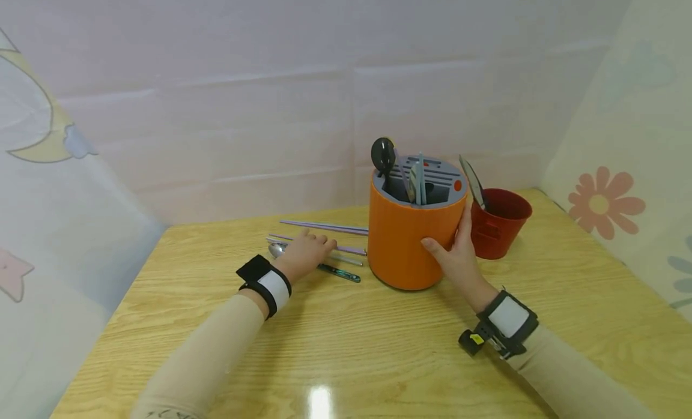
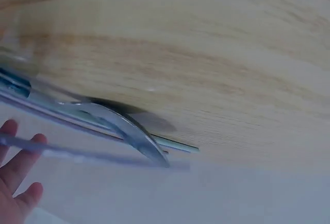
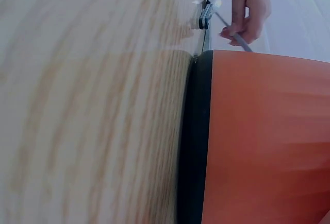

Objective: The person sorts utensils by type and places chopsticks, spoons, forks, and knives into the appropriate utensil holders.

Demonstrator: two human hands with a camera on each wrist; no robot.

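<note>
The round orange plastic utensil holder (image 1: 415, 227) with a grey slotted top stands toward the far edge of the table (image 1: 346, 347), about midway along it. The right hand (image 1: 458, 251) is spread against its near right side, thumb on the front of the wall and fingers reaching up the right flank, so the hand is open wide and cupped to the curve rather than wrapped round it. The right wrist view shows the orange wall (image 3: 268, 136) and the black base ring resting on the wood.

The left hand (image 1: 308, 251) lies palm down just left of the holder, fingers curled over a thin lilac chopstick (image 1: 346, 249); in the right wrist view the fingertips (image 3: 242, 28) pinch that stick. In the left wrist view the fingers (image 2: 15, 167) are just beside it, with a metal spoon (image 2: 129, 131) lying under it.

Around this hand lie a second pair of lilac chopsticks (image 1: 324, 227) farther back, the spoon bowl (image 1: 277, 250) at the hand's left, and a dark green-handled utensil (image 1: 339, 272) nearer the front edge.

Inside the holder stand a black round-headed utensil (image 1: 383, 156) and pale flat handles (image 1: 417, 182). Just right of it, touching or nearly so, is a dark red plastic cup (image 1: 500, 224) holding a grey blade-like utensil (image 1: 472, 182).
</note>
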